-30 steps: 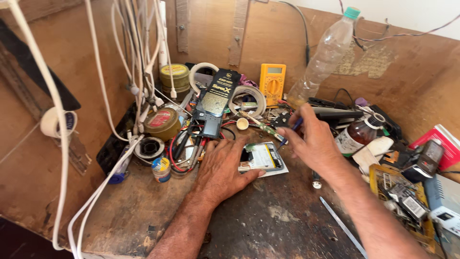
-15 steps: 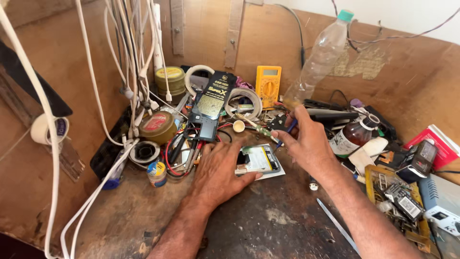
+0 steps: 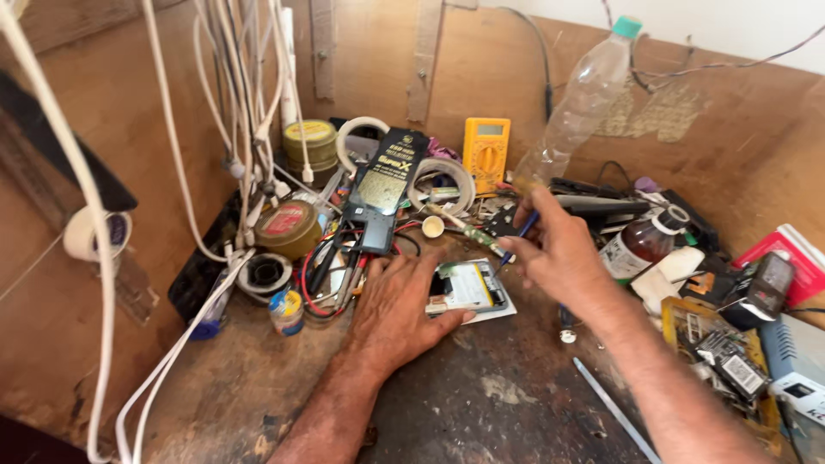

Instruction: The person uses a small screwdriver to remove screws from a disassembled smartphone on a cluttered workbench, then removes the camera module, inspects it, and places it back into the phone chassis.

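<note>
Opened phone (image 3: 468, 288) lay flat on the desk (image 3: 481, 404), centre of the work area, on a white sheet, its innards facing up. Left hand (image 3: 397, 309) lay palm down on its left edge, fingers spread and flat, pinning it, not curled round anything. Right hand (image 3: 559, 253) hovered just right of and above the phone, fingers pinched shut on a thin blue-handled tool (image 3: 520, 234), tip angled down toward the phone's upper right corner. Couldn't tell whether the tip touched.

Just behind the phone: a thin green stick (image 3: 468, 228) lying diagonally, a small white cap (image 3: 433, 226), and a black clamp meter (image 3: 382, 193) with red and black leads (image 3: 322, 266) tangled below it. Further back were a yellow multimeter (image 3: 486, 153) against the wall, a tape roll (image 3: 441, 183), and a clear plastic bottle (image 3: 584, 103) leaning on the wall. Left side: round tin (image 3: 288, 228), solder spool (image 3: 265, 275), white cables (image 3: 249, 112) hanging down. Right side: brown glass bottle (image 3: 640, 245), red box (image 3: 786, 258), cluttered parts. Metal strip (image 3: 614, 412) lay on the desk near the right forearm.
</note>
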`<state>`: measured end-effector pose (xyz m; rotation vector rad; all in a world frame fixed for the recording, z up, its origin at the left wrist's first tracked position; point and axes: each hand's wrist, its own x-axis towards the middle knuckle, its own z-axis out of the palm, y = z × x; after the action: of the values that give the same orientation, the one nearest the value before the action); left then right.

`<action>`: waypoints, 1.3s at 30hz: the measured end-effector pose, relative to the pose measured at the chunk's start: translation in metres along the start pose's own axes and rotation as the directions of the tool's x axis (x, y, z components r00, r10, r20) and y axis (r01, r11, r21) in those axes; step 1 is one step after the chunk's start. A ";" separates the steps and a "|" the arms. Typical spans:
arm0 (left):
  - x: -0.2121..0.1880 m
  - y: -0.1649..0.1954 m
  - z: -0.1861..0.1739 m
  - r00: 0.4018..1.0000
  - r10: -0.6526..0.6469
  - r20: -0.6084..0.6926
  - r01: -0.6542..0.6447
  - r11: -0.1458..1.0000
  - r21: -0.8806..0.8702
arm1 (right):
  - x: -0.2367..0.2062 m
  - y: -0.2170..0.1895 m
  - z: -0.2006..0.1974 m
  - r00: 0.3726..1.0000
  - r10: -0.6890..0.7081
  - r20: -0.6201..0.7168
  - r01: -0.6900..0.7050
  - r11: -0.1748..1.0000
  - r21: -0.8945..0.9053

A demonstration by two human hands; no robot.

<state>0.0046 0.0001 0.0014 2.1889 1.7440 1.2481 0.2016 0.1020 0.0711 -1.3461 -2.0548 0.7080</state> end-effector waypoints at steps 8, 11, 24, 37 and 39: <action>0.001 0.003 -0.002 0.996 -0.074 0.044 0.073 0.997 0.013 | -0.001 -0.004 -0.002 0.998 -0.050 0.025 0.049 0.997 0.065; 0.003 0.003 -0.002 0.995 -0.078 0.062 0.077 0.997 0.007 | -0.001 -0.004 -0.001 0.999 -0.015 -0.043 0.010 0.994 -0.106; 0.001 0.002 -0.001 0.993 -0.093 0.074 0.093 0.996 0.000 | 0.002 0.003 0.006 0.996 -0.093 -0.002 0.093 0.995 0.029; 0.002 0.001 -0.001 0.995 -0.082 0.062 0.082 0.997 0.003 | -0.005 0.003 0.014 0.990 0.006 -0.139 0.006 0.996 0.083; 0.003 0.002 -0.002 0.995 -0.072 0.065 0.072 0.997 -0.004 | -0.005 0.013 0.008 0.975 0.046 -0.218 -0.015 0.990 0.140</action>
<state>0.0049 0.0016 0.0049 2.1179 1.7746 1.1525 0.2051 0.1007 0.0554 -1.3171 -1.7815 0.6684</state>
